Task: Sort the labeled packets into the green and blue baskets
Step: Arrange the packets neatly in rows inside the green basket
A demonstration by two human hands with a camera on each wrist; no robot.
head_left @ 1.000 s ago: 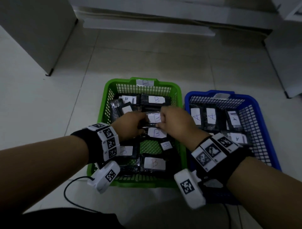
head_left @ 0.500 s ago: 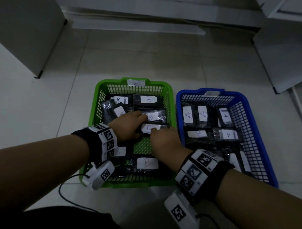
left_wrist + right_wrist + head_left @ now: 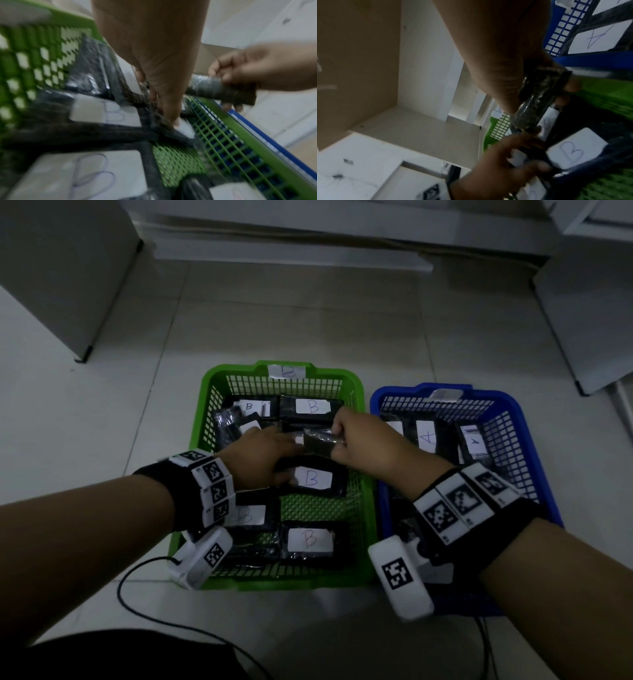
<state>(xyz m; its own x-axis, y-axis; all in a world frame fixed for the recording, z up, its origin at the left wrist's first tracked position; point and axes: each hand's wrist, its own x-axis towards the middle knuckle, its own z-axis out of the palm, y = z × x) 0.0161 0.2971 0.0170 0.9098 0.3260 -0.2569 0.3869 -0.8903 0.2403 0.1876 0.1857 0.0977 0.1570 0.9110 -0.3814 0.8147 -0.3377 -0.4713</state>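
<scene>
The green basket (image 3: 274, 584), tagged B, holds several black packets with white B labels (image 3: 311, 479). The blue basket (image 3: 404, 392) to its right holds packets labelled A (image 3: 426, 436). My right hand (image 3: 342, 436) grips a dark packet (image 3: 318, 445) by one end, lifted above the green basket near its right wall; its label is turned away. The right wrist view shows thumb and fingers wrapped round this packet (image 3: 537, 101). My left hand (image 3: 274, 446) is down inside the green basket, fingers (image 3: 171, 115) stretched onto the packets, a fingertip on a white label (image 3: 184, 128).
The baskets stand side by side on a pale tiled floor. White cabinets rise at the left (image 3: 51, 285) and right (image 3: 589, 320), with a low white ledge (image 3: 291, 258) behind. A black cable (image 3: 137, 604) loops on the floor in front of the green basket.
My right hand has come up from the middle of the green basket with a dark packet and moved toward the right wall. My left hand has stayed low on the packets.
</scene>
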